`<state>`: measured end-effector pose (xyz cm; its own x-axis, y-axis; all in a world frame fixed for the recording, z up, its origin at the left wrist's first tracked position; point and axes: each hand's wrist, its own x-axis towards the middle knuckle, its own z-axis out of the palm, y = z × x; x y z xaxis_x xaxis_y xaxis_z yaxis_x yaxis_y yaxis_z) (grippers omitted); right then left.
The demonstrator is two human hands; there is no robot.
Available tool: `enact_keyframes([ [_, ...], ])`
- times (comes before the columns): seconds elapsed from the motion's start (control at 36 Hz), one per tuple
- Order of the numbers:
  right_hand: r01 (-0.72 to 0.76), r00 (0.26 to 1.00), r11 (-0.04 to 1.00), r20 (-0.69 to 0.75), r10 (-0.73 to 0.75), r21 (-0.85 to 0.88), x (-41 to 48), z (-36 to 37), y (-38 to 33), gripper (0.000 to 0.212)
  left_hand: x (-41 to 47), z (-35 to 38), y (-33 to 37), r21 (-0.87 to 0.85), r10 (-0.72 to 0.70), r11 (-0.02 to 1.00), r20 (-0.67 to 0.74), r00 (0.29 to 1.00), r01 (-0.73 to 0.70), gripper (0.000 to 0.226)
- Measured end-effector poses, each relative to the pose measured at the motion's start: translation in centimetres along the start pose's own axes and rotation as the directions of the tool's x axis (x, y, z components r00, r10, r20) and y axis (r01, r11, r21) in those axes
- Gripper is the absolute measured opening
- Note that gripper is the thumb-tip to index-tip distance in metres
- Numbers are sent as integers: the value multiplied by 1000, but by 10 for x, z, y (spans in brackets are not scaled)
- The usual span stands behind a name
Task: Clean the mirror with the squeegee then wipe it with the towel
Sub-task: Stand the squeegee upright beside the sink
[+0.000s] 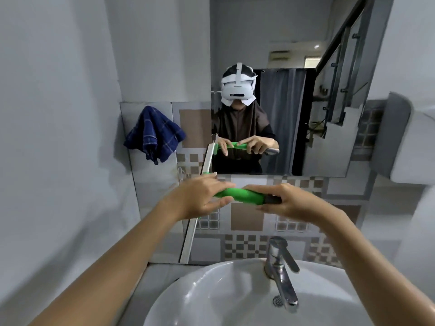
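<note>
Green squeegee [240,195] at mid-frame, gripped by both hands, left hand [200,198] and right hand [289,203]; blue towel [154,134] hangs upper left beside mirror [294,55].

Bare forearms, no sleeves reaching the wrists — left hand [197,198] and right hand [289,203] ringless. Reflected in the mirror [329,137]: white headset with straps, dark brown head covering — dark top beneath.

The left hand [202,198] hides the middle of the squeegee [242,195], and the sink [211,290] below runs off the bottom edge.
</note>
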<state>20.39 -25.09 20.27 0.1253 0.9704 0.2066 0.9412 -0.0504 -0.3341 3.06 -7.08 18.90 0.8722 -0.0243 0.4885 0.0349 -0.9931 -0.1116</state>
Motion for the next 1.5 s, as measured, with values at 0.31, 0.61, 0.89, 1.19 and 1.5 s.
enact_keyframes([
  [0.31, 210, 831, 954, -476, -289, -213, 24, 14, -3, 35, -28, 33, 16, -81, -234, 972, -279, 931, 220, 44],
  [0.61, 168, 694, 736, -609, 385, 656, 51, 92, -74, 70, -50, 59, 36, -234, -554, 831, -446, 703, 505, 52],
  [0.89, 258, 804, 645, -530, 269, 719, 116, 128, -86, 82, -93, 78, -8, -391, -607, 781, -297, 737, 486, 54],
  [1.19, 228, 923, 695, -379, 69, 682, 140, 180, -93, 76, -135, 109, -8, -772, -809, 431, -102, 578, 467, 65],
  [1.5, 134, 963, 683, -258, 81, 718, 135, 228, -76, 70, -168, 148, -8, -721, -848, 340, 41, 528, 604, 65],
])
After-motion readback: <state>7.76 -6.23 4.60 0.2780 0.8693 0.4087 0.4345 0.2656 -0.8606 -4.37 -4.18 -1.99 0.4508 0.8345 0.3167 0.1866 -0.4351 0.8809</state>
